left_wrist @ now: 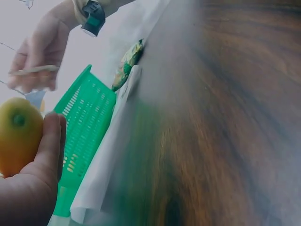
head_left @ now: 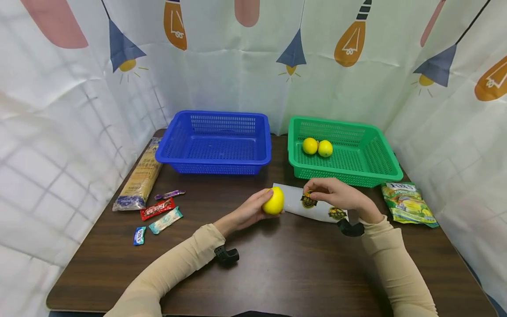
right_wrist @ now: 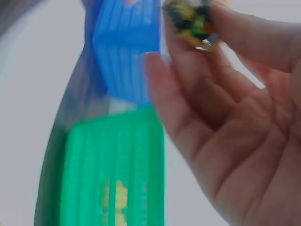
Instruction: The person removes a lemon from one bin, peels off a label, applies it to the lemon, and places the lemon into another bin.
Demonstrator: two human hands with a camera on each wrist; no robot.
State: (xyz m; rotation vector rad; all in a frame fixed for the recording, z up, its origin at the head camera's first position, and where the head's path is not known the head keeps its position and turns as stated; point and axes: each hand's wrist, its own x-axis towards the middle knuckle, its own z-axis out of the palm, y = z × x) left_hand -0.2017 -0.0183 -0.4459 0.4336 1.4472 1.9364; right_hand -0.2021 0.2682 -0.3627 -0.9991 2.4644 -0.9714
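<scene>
My left hand [head_left: 251,210] grips a yellow lemon [head_left: 274,201] above the middle of the table, fingers and thumb around it. In the left wrist view the lemon's [left_wrist: 18,134] stem end shows. To the right of it my right hand [head_left: 336,193] pinches a small black-and-gold sticker [right_wrist: 190,22] between thumb and fingers. Below the right hand lies a white sticker sheet [head_left: 291,198], flat on the table, with another black-and-gold sticker [head_left: 337,213] near its right end. The right fingertips overlap the sheet in the head view.
Behind the hands stand an unfilled blue basket [head_left: 214,168] and a green basket [head_left: 336,175] holding two lemons [head_left: 310,145]. At left lie a pack of noodles [head_left: 138,178], a red wrapped bar [head_left: 157,208] and several small sweets [head_left: 166,220]. A green candy bag [head_left: 409,204] lies at right.
</scene>
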